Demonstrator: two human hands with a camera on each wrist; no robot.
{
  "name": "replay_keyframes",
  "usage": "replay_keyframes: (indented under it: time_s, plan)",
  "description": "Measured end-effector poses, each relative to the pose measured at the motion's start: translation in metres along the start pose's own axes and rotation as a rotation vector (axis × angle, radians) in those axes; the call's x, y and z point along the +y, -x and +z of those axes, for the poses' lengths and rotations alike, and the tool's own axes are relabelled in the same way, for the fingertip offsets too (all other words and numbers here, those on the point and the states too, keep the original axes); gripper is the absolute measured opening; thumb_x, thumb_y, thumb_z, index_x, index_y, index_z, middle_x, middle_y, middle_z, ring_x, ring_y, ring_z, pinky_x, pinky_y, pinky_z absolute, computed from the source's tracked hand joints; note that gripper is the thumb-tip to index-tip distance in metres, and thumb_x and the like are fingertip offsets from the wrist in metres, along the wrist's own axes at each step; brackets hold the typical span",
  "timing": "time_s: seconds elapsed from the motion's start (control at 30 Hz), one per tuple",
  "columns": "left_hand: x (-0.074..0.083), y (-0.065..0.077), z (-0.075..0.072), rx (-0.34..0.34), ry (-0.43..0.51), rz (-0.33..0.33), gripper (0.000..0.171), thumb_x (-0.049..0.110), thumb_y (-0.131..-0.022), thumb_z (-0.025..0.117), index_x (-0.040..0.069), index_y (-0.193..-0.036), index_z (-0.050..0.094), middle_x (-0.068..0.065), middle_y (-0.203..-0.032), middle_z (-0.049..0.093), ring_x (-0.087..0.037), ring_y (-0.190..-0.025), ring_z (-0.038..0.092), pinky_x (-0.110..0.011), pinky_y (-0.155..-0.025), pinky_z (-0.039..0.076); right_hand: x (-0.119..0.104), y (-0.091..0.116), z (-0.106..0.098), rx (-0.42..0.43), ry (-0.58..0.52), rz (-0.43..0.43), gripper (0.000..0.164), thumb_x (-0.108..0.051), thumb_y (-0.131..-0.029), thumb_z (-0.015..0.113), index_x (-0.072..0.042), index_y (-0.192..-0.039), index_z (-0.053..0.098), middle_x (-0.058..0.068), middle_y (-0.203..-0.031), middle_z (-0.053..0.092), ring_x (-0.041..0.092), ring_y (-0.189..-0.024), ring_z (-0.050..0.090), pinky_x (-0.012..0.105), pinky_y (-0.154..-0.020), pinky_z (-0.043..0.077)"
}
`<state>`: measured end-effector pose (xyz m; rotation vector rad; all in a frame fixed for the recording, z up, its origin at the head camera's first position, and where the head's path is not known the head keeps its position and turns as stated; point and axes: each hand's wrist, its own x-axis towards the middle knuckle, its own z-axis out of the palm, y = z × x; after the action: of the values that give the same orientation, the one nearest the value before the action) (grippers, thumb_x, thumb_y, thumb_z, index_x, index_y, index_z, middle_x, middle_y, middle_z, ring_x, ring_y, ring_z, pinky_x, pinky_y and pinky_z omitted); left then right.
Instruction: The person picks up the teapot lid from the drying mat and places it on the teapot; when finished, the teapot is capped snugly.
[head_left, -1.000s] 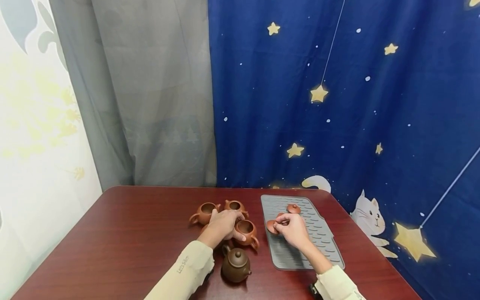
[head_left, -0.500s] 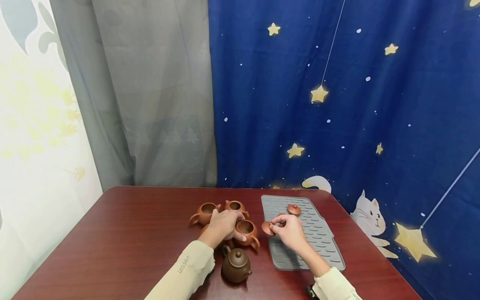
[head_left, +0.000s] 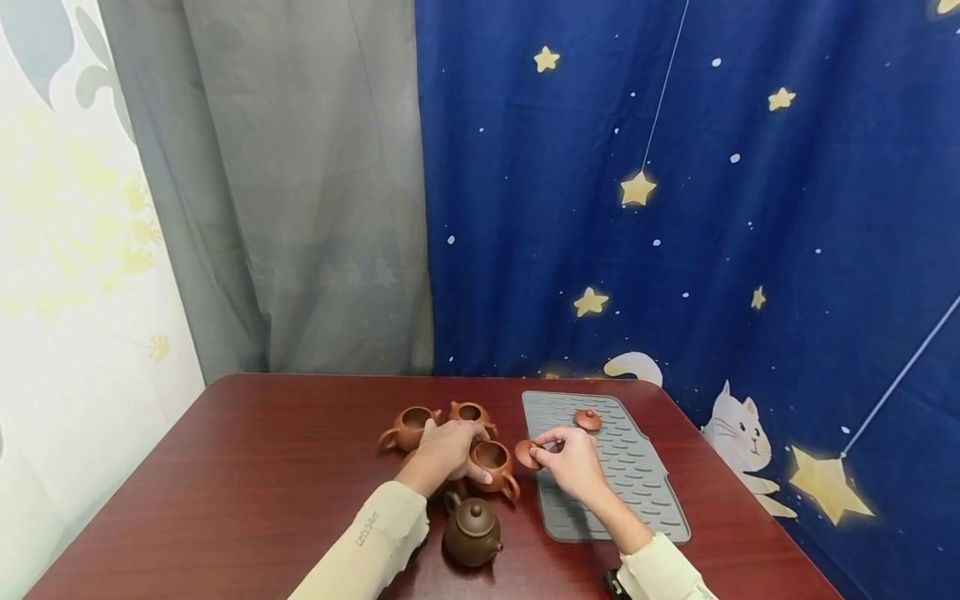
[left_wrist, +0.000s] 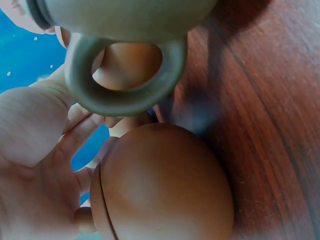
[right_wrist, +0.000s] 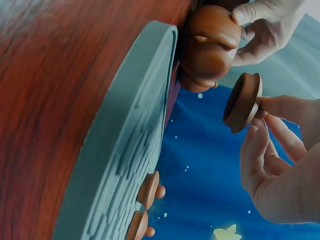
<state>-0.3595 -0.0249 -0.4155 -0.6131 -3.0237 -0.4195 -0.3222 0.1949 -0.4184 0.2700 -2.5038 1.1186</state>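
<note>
My right hand (head_left: 577,467) pinches a reddish-brown teapot lid (head_left: 525,454) by its knob, raised beside an open clay teapot (head_left: 501,477). In the right wrist view the lid (right_wrist: 242,102) is tilted on edge, its hollow underside turned away from the fingers. My left hand (head_left: 448,450) holds that open teapot, thumb at its near rim and fingers across its far side. Under the left palm, a lidded orange-brown teapot (left_wrist: 165,185) shows in the left wrist view. A dark brown lidded teapot (head_left: 472,537) stands nearest to me, its handle close to the left wrist.
Two more lidless teapots, a left one (head_left: 411,433) and a back one (head_left: 471,417), stand behind the left hand. A grey ridged mat (head_left: 630,492) lies to the right on the red-brown table (head_left: 262,483). Two lids, one farther (right_wrist: 148,190) and one nearer (right_wrist: 137,225), sit on it.
My right hand has carried the lid leftward, from over the mat to beside the open teapot. The left hand has stayed in place.
</note>
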Motion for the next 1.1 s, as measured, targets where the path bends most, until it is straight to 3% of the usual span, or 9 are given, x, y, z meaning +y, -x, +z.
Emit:
replay_keyframes:
  time_s: [0.4,0.7,1.1]
  plan:
    - [-0.001,0.001,0.002,0.042,0.009,0.037,0.061,0.054,-0.062,0.089,0.025,-0.112,0.07,0.007,-0.113,0.07,-0.018,-0.108,0.063,-0.06,-0.101,0.033,-0.006,0.0,0.012,-0.006,-0.043,-0.013,0.008,-0.012,-0.077,0.084,-0.012,-0.08,0.076,-0.001,-0.073,0.07,0.006,-0.058,0.06,0.025,-0.05,0.045]
    - [0.0,0.0,0.001,0.014,0.0,0.018,0.065,0.056,-0.063,0.088,0.026,-0.118,0.069,0.007,-0.118,0.069,-0.019,-0.114,0.061,-0.058,-0.101,0.033,-0.012,-0.004,0.02,-0.001,-0.049,-0.063,0.008,-0.011,-0.077,0.085,-0.013,-0.079,0.076,-0.001,-0.075,0.072,0.017,-0.064,0.065,0.022,-0.054,0.047]
    - [-0.001,0.003,0.002,0.04,0.0,0.032,0.068,0.057,-0.061,0.088,0.025,-0.118,0.069,0.008,-0.115,0.07,-0.019,-0.111,0.062,-0.06,-0.101,0.033,-0.018,-0.009,0.029,-0.076,-0.09,-0.051,0.006,-0.011,-0.081,0.082,-0.011,-0.083,0.076,0.0,-0.081,0.071,0.011,-0.072,0.066,0.025,-0.062,0.052]
